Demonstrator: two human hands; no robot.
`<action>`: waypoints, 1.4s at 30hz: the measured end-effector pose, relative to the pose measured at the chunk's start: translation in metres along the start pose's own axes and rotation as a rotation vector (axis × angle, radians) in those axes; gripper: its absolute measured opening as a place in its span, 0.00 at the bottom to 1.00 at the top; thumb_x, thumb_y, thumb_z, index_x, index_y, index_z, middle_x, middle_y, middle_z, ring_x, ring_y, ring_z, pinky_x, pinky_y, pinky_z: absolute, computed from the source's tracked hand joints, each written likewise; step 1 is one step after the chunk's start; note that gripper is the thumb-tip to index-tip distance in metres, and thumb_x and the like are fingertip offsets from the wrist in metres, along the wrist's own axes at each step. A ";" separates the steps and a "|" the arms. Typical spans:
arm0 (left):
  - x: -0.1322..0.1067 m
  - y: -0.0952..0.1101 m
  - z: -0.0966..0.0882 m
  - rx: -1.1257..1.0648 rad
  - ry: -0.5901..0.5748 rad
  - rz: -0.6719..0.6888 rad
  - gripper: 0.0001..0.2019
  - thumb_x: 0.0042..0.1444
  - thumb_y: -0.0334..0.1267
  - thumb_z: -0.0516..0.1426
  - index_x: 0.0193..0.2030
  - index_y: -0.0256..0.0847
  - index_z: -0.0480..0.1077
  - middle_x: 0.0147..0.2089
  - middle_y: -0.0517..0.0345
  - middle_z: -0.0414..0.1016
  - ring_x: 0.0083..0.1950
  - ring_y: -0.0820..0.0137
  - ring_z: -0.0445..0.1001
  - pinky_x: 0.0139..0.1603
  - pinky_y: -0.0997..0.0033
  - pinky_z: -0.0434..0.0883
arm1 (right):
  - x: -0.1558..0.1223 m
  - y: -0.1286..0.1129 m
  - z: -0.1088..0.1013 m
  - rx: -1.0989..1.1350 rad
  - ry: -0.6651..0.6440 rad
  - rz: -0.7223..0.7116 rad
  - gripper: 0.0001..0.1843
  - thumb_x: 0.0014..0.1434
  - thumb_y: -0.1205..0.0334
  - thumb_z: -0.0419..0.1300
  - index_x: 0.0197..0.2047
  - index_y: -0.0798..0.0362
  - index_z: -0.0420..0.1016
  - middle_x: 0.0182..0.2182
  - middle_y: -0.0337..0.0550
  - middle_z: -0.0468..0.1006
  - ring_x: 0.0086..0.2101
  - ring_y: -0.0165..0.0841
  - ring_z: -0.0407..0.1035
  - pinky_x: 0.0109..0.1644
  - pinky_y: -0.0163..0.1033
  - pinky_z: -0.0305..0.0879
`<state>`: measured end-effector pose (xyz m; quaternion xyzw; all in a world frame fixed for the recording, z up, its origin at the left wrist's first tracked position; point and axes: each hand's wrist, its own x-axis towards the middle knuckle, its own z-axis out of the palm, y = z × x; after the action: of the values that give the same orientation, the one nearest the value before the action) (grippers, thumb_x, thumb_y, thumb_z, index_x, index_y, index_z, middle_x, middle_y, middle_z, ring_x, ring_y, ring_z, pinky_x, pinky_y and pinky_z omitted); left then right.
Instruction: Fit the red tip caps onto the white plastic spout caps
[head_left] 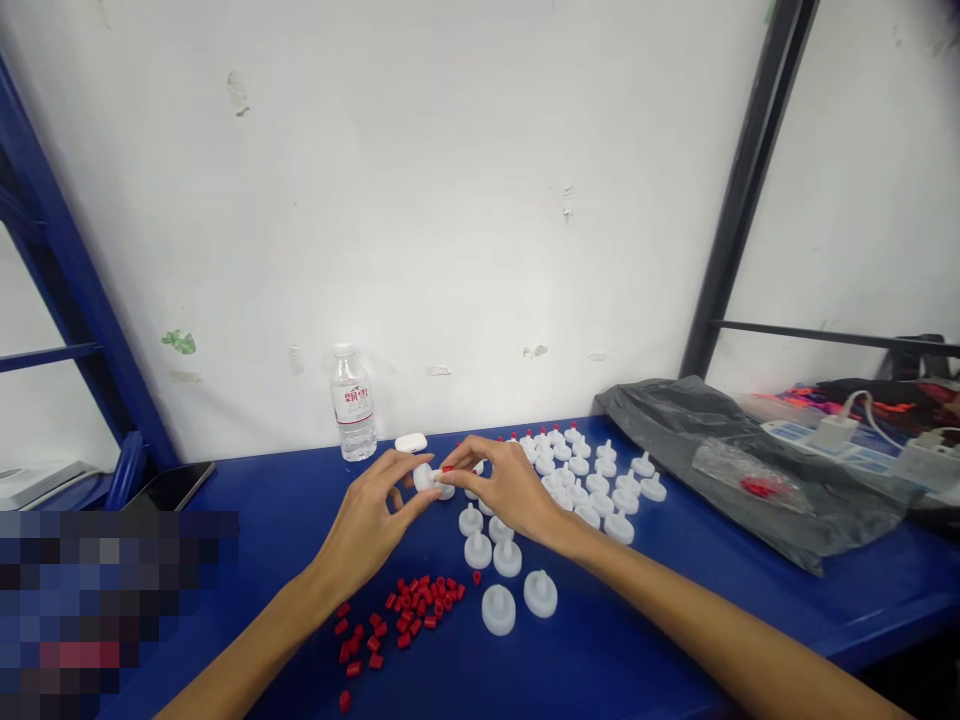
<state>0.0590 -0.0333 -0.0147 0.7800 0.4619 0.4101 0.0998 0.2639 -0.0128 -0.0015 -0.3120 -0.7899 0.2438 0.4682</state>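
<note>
My left hand (367, 515) grips a white plastic nozzle cap (424, 478) between thumb and fingers, its spout turned to the right. At the spout, my right hand (510, 488) pinches a small red tip cap (448, 468), mostly covered by the fingertips. Whether the red piece is seated on the spout I cannot tell. Below the hands lies a loose pile of red tip caps (420, 603) on the blue table (600, 640). Several white nozzle caps (507, 558) stand spout-up around and beyond my right hand. In the back row, some nozzle caps (556, 436) carry red tips.
A water bottle (353, 405) and a small white case (411, 442) stand near the wall. On the right lie a grey plastic bag (720, 440), a clear packet with red pieces (752, 478), and a power strip with chargers (832, 432). A phone (172, 487) rests at left.
</note>
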 end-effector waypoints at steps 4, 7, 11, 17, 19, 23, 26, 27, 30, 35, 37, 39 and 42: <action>0.000 0.003 0.001 -0.031 -0.032 -0.021 0.19 0.62 0.52 0.57 0.55 0.45 0.72 0.50 0.58 0.79 0.31 0.72 0.76 0.34 0.71 0.75 | -0.002 0.004 0.000 -0.183 -0.074 -0.059 0.11 0.69 0.53 0.56 0.43 0.50 0.75 0.30 0.37 0.81 0.31 0.31 0.75 0.36 0.34 0.63; -0.002 0.005 0.003 -0.038 -0.054 -0.020 0.19 0.63 0.51 0.56 0.56 0.44 0.71 0.48 0.58 0.79 0.29 0.72 0.76 0.32 0.71 0.75 | -0.004 0.008 -0.001 -0.421 -0.123 -0.141 0.13 0.72 0.56 0.50 0.41 0.51 0.73 0.28 0.37 0.78 0.27 0.30 0.70 0.34 0.34 0.57; -0.007 0.008 0.001 -0.048 -0.067 0.004 0.18 0.62 0.51 0.57 0.54 0.44 0.73 0.48 0.58 0.79 0.23 0.76 0.73 0.29 0.71 0.75 | -0.005 0.007 -0.002 -0.536 -0.223 -0.185 0.17 0.74 0.57 0.46 0.36 0.51 0.70 0.26 0.36 0.73 0.24 0.28 0.63 0.32 0.34 0.52; -0.016 0.017 -0.002 -0.084 -0.041 0.032 0.17 0.62 0.49 0.59 0.53 0.43 0.73 0.48 0.57 0.80 0.24 0.75 0.75 0.33 0.70 0.76 | -0.009 0.002 0.001 -0.409 -0.285 -0.170 0.17 0.74 0.58 0.44 0.35 0.52 0.66 0.20 0.31 0.62 0.20 0.26 0.55 0.28 0.33 0.48; -0.018 0.021 -0.003 -0.100 -0.040 0.006 0.18 0.62 0.49 0.59 0.53 0.42 0.74 0.47 0.57 0.81 0.24 0.75 0.75 0.31 0.70 0.76 | -0.010 0.000 0.002 -0.378 -0.285 -0.168 0.17 0.74 0.57 0.44 0.34 0.52 0.65 0.20 0.30 0.61 0.20 0.26 0.54 0.28 0.33 0.47; -0.018 0.022 -0.003 -0.096 -0.024 -0.010 0.18 0.62 0.49 0.59 0.54 0.42 0.73 0.49 0.57 0.79 0.24 0.76 0.73 0.31 0.71 0.75 | -0.010 -0.003 0.002 -0.423 -0.269 -0.173 0.18 0.75 0.56 0.43 0.37 0.52 0.68 0.21 0.31 0.63 0.20 0.26 0.54 0.28 0.34 0.46; -0.014 0.017 0.001 -0.023 -0.094 0.046 0.15 0.64 0.48 0.57 0.52 0.43 0.72 0.46 0.58 0.78 0.26 0.75 0.72 0.33 0.70 0.73 | -0.010 -0.005 0.001 -0.572 -0.256 -0.174 0.19 0.74 0.54 0.43 0.39 0.52 0.70 0.22 0.34 0.69 0.21 0.27 0.57 0.28 0.36 0.45; -0.013 0.015 0.003 0.009 -0.133 0.068 0.13 0.65 0.47 0.55 0.51 0.44 0.72 0.44 0.58 0.77 0.29 0.73 0.72 0.33 0.70 0.73 | -0.009 -0.006 0.001 -0.626 -0.252 -0.170 0.20 0.74 0.53 0.44 0.38 0.51 0.71 0.23 0.35 0.71 0.21 0.28 0.58 0.28 0.36 0.44; -0.008 0.008 0.010 0.098 -0.182 0.087 0.13 0.66 0.47 0.54 0.48 0.44 0.73 0.46 0.56 0.73 0.36 0.69 0.73 0.37 0.68 0.72 | -0.007 -0.007 -0.001 -0.731 -0.228 -0.124 0.24 0.74 0.51 0.44 0.33 0.51 0.73 0.22 0.36 0.74 0.22 0.28 0.62 0.29 0.37 0.44; -0.009 -0.007 0.017 0.116 -0.236 0.020 0.13 0.63 0.50 0.58 0.50 0.48 0.74 0.49 0.57 0.71 0.44 0.65 0.73 0.47 0.62 0.71 | 0.001 -0.002 -0.015 -0.738 -0.046 0.021 0.30 0.75 0.50 0.39 0.31 0.51 0.74 0.23 0.38 0.77 0.23 0.30 0.69 0.30 0.36 0.49; -0.009 -0.013 0.019 0.092 -0.285 0.012 0.13 0.63 0.48 0.58 0.52 0.49 0.72 0.47 0.58 0.73 0.46 0.63 0.73 0.50 0.61 0.70 | 0.004 0.001 -0.021 -0.752 0.014 0.052 0.29 0.74 0.50 0.39 0.31 0.50 0.74 0.23 0.38 0.78 0.24 0.31 0.71 0.31 0.36 0.50; -0.009 -0.019 0.021 0.093 -0.304 0.005 0.12 0.63 0.46 0.59 0.52 0.49 0.71 0.47 0.59 0.74 0.49 0.62 0.72 0.52 0.59 0.69 | 0.006 0.005 -0.024 -0.778 0.026 0.067 0.29 0.74 0.50 0.40 0.30 0.50 0.75 0.24 0.39 0.79 0.26 0.32 0.73 0.31 0.37 0.51; -0.006 -0.025 0.022 0.133 -0.285 0.009 0.11 0.63 0.43 0.58 0.51 0.49 0.71 0.51 0.58 0.73 0.54 0.61 0.71 0.56 0.57 0.68 | 0.007 0.009 -0.023 -0.809 -0.013 0.025 0.31 0.74 0.52 0.41 0.27 0.51 0.76 0.23 0.41 0.80 0.26 0.33 0.73 0.36 0.38 0.55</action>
<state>0.0573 -0.0197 -0.0457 0.8372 0.4658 0.2644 0.1107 0.2839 0.0005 0.0071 -0.4792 -0.8211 -0.0793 0.2997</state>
